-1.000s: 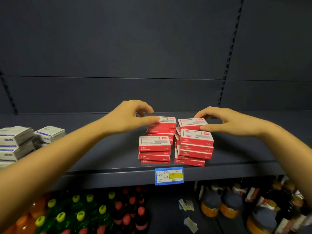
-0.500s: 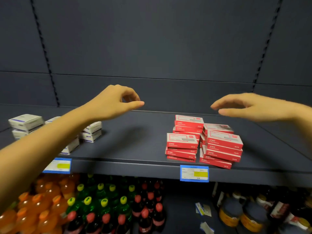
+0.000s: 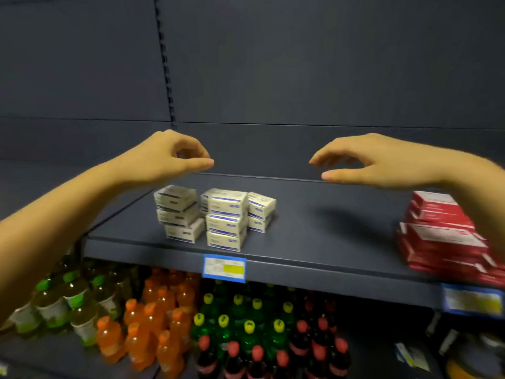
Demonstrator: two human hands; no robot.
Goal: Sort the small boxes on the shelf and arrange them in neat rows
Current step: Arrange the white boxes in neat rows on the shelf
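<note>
Hands: my left hand (image 3: 166, 157) and right hand (image 3: 379, 162) hover empty, fingers loosely curled.
White boxes (image 3: 222, 217): crooked stacks on the shelf (image 3: 322, 242), left, near its front edge.
Grip: I should press each stack from both sides, squaring edges.

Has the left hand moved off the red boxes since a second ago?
Yes. The left hand has gone left along the shelf, from the red boxes to above the white boxes, touching nothing.

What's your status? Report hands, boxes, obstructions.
Left hand, right hand both empty, hovering above shelf. White boxes in uneven stacks, untouched. Red boxes stacked far right, partly behind right forearm. Nothing blocking white boxes.
</note>
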